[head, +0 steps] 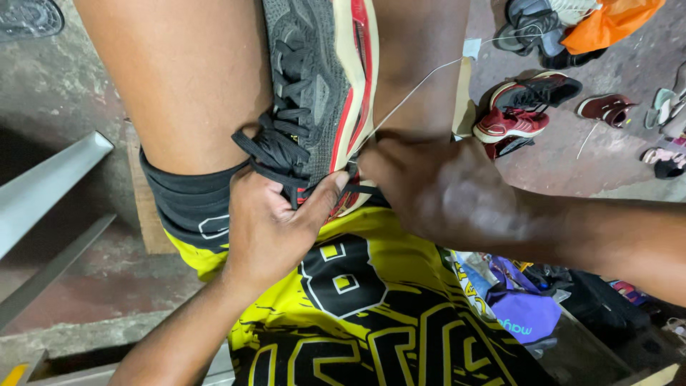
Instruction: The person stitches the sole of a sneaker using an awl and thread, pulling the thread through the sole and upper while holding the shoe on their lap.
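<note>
While the left hand clamps the grey sneaker, the right hand, at three o'clock, pinches white thread.

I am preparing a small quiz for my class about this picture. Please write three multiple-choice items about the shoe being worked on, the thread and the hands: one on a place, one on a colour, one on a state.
1. Where is the grey shoe held?
A. Between the person's knees
B. On a table
C. Hanging on a wall

2. What colour are the laces of this shoe?
A. White
B. Black
C. Orange

3. How is the white thread running up from the right hand?
A. Coiled on the floor
B. Wound on a spool
C. Pulled taut in a straight line

Answers:
1 A: the shoe sits clamped between the two bare legs, with the left hand gripping its end.
2 B: the laces show black against the grey mesh.
3 C: the thread runs straight from the sole's edge up and to the right.
</note>
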